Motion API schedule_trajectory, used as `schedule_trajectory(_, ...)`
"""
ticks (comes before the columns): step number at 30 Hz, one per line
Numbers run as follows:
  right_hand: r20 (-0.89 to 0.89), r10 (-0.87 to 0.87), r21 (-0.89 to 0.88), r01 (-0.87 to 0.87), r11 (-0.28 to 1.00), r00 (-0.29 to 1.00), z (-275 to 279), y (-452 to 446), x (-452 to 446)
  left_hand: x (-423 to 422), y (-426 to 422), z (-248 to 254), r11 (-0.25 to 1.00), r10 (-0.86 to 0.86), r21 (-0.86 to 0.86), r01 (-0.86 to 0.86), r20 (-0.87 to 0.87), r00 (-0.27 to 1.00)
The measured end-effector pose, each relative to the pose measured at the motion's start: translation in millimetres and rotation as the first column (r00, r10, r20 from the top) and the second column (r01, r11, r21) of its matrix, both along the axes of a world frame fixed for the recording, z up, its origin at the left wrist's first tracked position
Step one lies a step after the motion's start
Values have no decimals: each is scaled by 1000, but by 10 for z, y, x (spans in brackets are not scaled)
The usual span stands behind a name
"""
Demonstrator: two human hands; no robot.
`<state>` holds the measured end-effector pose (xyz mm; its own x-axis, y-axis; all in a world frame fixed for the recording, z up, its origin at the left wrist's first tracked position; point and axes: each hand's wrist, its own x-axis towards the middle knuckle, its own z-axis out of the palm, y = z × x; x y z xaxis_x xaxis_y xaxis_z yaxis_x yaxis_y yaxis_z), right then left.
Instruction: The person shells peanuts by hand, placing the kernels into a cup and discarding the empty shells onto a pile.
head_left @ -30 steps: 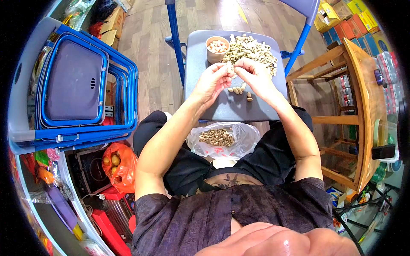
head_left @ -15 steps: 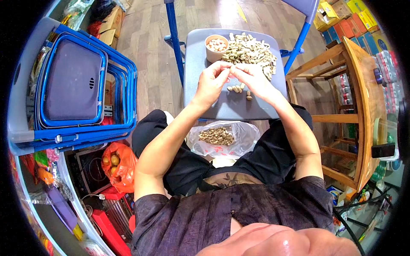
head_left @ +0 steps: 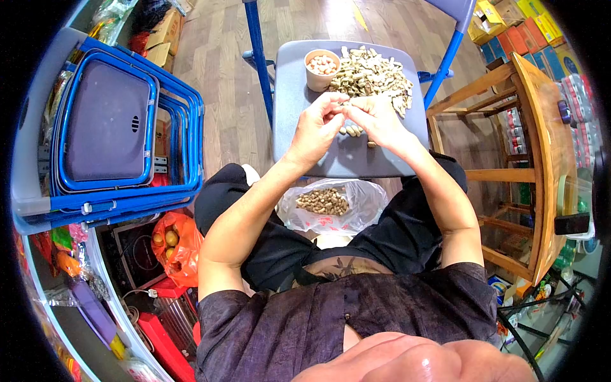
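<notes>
Over the grey chair seat (head_left: 305, 153), my left hand (head_left: 319, 125) and my right hand (head_left: 377, 121) meet fingertip to fingertip. Both are closed in a pinch around a peanut (head_left: 344, 104), mostly covered by the fingers. Just behind them stands a cup (head_left: 321, 79) filled with shelled pink kernels. A heap of peanut shells (head_left: 375, 73) spreads to the cup's right. Several unshelled peanuts (head_left: 351, 130) lie near my right hand, partly hidden by it. Below the seat's front edge, between my legs, an open plastic bag (head_left: 366, 207) holds many unshelled peanuts (head_left: 323, 202).
Folded blue-framed chairs (head_left: 111, 121) stand at the left. Below them lies an orange bag (head_left: 184, 254) with round yellowish items. A wooden table frame (head_left: 538, 172) is at the right, with boxes (head_left: 525, 38) and packed bottles behind it.
Both hands have stayed together over the seat, and their fingers have closed further around the peanut. My right hand now covers more of the loose peanuts on the seat.
</notes>
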<state>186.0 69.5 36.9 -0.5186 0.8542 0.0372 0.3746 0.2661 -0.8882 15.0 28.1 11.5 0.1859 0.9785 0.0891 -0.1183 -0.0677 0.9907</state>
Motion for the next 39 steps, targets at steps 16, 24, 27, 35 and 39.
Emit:
schedule_trajectory(16,-208,13,-307,-78,948,978,43,20,54,18,73,-19,997,71,1,-71,61,996)
schedule_trajectory(24,-380,-151,-672,-160,723,913,50,-22,31,71,77,35,982,170,103,-161,-86,982)
schedule_trajectory(27,-417,-126,-698,-229,678,900,52,-15,41,62,69,50,987,158,25,-159,15,987)
schedule_trajectory(35,-393,-150,-736,-212,643,907,94,-33,-2,59,46,44,988,148,26,-151,91,985)
schedule_trajectory(39,-432,-132,-720,-254,646,892,70,-14,6,33,52,88,986,144,74,-147,47,988)
